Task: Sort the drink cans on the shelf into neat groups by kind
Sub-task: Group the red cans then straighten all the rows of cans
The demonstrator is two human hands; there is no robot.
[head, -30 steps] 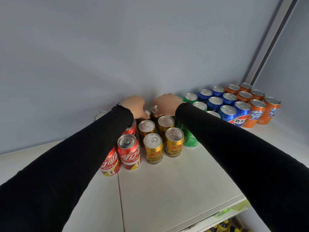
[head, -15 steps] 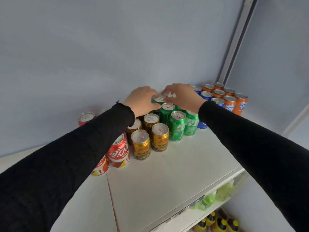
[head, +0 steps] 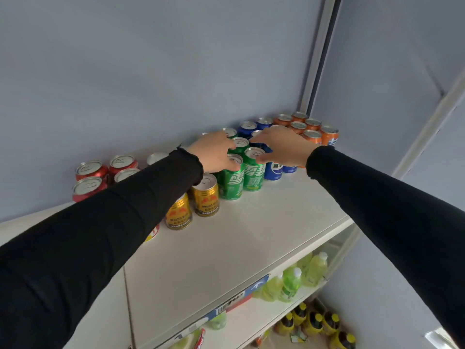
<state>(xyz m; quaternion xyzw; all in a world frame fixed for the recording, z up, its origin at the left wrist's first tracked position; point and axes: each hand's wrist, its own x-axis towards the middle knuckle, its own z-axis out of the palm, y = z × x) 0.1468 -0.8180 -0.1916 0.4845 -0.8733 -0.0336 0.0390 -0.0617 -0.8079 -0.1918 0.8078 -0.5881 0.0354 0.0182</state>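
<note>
Drink cans stand in colour groups along the back of the white shelf point(head: 226, 248): red cans point(head: 88, 170) at the left, gold cans point(head: 205, 195), green cans point(head: 230, 182) in the middle, blue cans point(head: 273, 170), and orange cans point(head: 329, 136) in the right corner. My left hand point(head: 216, 152) lies against the left side of the green group, thumb over the front left can. From the other side my right hand point(head: 281, 147) touches the same group, fingers stretched over the tops and thumb at the front right green can point(head: 253, 175). Some blue and gold cans are hidden behind hands and sleeves.
A grey wall runs close behind the cans, with a white post point(head: 317, 59) at the right corner. The shelf's front edge carries price labels point(head: 234, 303). Below it stand pale green bottles point(head: 289, 283) and dark bottles with yellow caps point(head: 312, 321).
Both hands have moved right, from the back gold cans to the green cans. The green cans now stand closer together beside the blue ones, and the view has shifted right.
</note>
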